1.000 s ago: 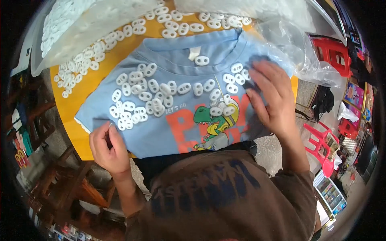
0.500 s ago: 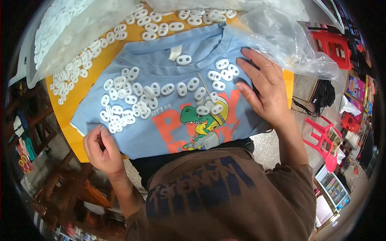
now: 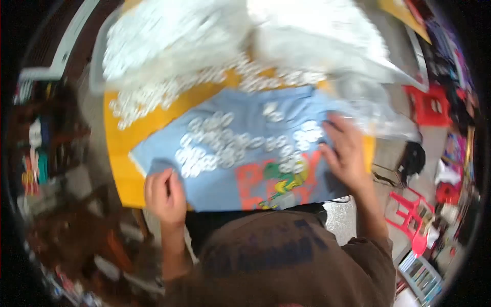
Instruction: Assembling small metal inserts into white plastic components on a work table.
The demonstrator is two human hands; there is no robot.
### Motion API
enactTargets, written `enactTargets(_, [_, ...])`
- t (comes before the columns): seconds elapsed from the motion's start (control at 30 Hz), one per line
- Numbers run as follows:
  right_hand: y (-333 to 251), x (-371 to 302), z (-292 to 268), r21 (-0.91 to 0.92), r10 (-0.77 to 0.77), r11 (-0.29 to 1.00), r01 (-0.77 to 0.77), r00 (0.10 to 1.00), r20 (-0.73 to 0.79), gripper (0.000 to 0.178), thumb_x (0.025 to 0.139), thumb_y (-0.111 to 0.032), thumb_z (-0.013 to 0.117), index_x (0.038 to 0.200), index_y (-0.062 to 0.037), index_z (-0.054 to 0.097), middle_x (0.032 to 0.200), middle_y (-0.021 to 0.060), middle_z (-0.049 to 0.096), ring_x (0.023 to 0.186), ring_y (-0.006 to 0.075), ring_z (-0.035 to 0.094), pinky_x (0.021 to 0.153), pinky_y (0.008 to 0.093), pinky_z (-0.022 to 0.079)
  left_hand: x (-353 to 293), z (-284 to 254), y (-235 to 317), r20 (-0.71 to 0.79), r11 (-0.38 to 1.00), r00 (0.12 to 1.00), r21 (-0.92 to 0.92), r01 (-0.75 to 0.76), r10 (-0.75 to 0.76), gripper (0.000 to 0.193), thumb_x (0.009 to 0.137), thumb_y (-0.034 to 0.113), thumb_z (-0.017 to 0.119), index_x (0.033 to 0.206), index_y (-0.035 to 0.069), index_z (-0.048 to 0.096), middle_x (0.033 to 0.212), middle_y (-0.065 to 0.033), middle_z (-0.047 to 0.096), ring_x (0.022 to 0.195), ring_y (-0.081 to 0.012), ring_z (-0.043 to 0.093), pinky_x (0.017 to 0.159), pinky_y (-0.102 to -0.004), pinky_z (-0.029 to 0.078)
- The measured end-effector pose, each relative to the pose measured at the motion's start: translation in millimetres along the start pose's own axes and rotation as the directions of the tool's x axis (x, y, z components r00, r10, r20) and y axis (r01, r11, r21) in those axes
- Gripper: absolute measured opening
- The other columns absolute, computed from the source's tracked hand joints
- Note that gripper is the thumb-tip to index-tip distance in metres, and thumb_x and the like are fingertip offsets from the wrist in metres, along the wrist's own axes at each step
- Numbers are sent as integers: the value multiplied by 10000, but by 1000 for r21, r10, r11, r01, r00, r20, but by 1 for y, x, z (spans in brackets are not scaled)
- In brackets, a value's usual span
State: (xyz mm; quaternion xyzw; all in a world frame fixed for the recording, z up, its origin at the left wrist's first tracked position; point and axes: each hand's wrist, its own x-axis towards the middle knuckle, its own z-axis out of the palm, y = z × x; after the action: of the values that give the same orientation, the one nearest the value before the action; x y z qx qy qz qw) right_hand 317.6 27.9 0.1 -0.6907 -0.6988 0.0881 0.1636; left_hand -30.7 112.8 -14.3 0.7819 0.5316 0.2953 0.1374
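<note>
A light-blue T-shirt [image 3: 209, 192] with red lettering and a green dinosaur print lies spread before me. Many small white oval plastic pieces with two holes [image 3: 217, 140] are scattered over its upper part. My right hand [image 3: 348, 151] rests on the shirt's right side with fingers spread, beside a small group of these pieces. At the lower left edge of the cloth is my left hand [image 3: 166, 199], its fingers curled and thumb near the index finger. Whatever it may pinch is hidden by blur and the fingers.
Beneath the shirt is a yellow board [image 3: 120, 169], with more white pieces [image 3: 146, 102] along its far side. Beyond stand heaped white pieces in a clear container [image 3: 97, 64]. A clear plastic bag [image 3: 376, 115] lies far right. Red stools [image 3: 429, 105] and a pink chair [image 3: 406, 212] stand rightward.
My view has shifted, so the shirt and hands sit lower and more of the heaped white pieces shows. The picture is now blurred. Both hands keep about the same places on the shirt.
</note>
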Motion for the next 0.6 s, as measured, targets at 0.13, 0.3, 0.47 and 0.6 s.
enactTargets(0.13, [1, 1, 7, 107, -51, 992, 61, 995, -89, 360, 727, -148, 647, 1061, -40, 568, 1116, 125, 554, 955, 279, 557, 802, 361, 433, -7, -2, -4, -26, 1000, 1000, -12, -10, 10, 77, 761, -36, 559, 838, -31, 565, 750, -154, 526, 655, -292, 502, 594, -343, 421])
enactTargets(0.3, [7, -19, -15, 91, -64, 992, 91, 961, -268, 294, 715, -115, 636, 991, -40, 568, 1079, 123, 552, 969, 288, 533, 829, 390, 414, -8, 1, -4, -6, 999, 999, -10, 37, -37, 86, 786, 15, 546, 861, -27, 553, 789, -162, 528, 712, -324, 503, 653, -377, 418])
enactTargets(0.47, [9, -73, -23, -43, 122, 987, -153, 906, -406, 386, 703, -144, 646, 1052, -31, 524, 1076, 157, 525, 987, 341, 501, 858, 441, 380, -13, -4, -10, 12, 997, 999, -65, 49, -48, 99, 791, 17, 542, 878, -32, 549, 808, -147, 527, 735, -275, 515, 655, -339, 428])
enactTargets(0.6, [9, -98, -19, -63, 336, 912, -406, 825, -454, 419, 759, -205, 617, 1113, -20, 492, 1105, 176, 507, 977, 358, 501, 844, 433, 385, -24, -6, -14, -192, 976, 969, -183, 120, -155, 116, 808, 25, 536, 907, -34, 554, 849, -117, 524, 772, -218, 517, 689, -289, 431])
